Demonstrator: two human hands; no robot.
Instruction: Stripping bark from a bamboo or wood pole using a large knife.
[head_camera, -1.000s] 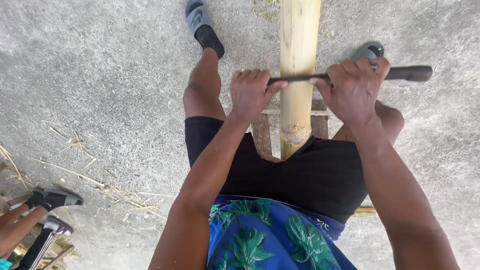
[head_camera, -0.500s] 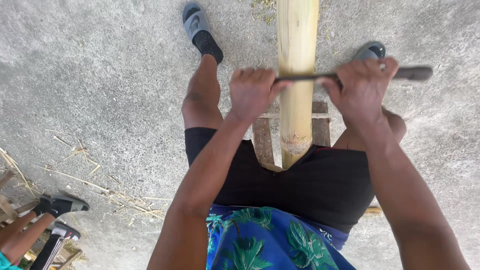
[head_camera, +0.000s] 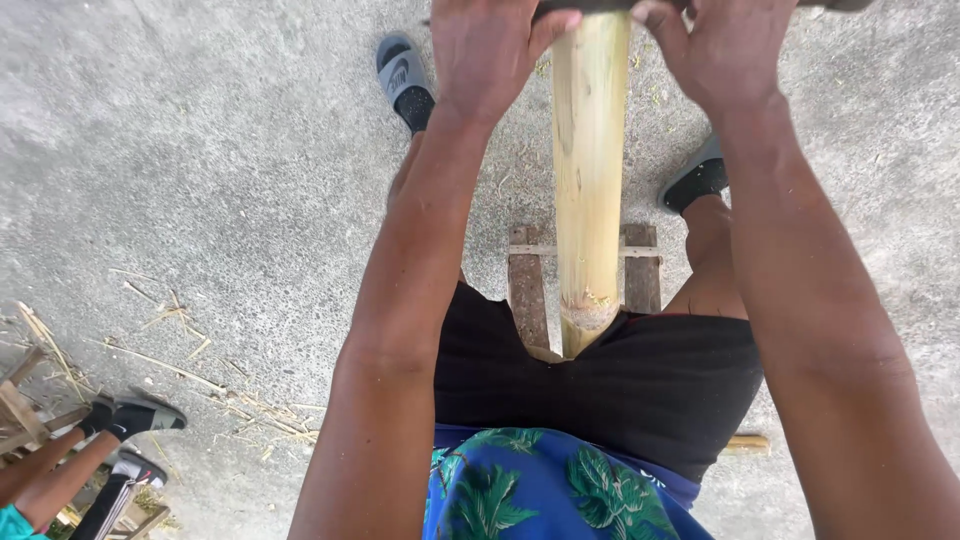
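A pale yellow bamboo pole runs from between my legs away from me, resting over a small wooden stool. My left hand and my right hand are stretched far forward at the top edge of the view, one on each side of the pole. Each is closed around an end of a dark blade that lies across the pole; most of the blade is cut off by the frame. I sit in black shorts and a blue leaf-print shirt.
Grey concrete ground lies all around. My feet wear grey slippers, left and right. At the lower left another person's feet in dark sandals rest by a wooden frame, with dry bamboo shavings scattered nearby.
Both hands have pushed the blade forward along the pole, from near my lap up to the far end of the view. The camera has tilted with them.
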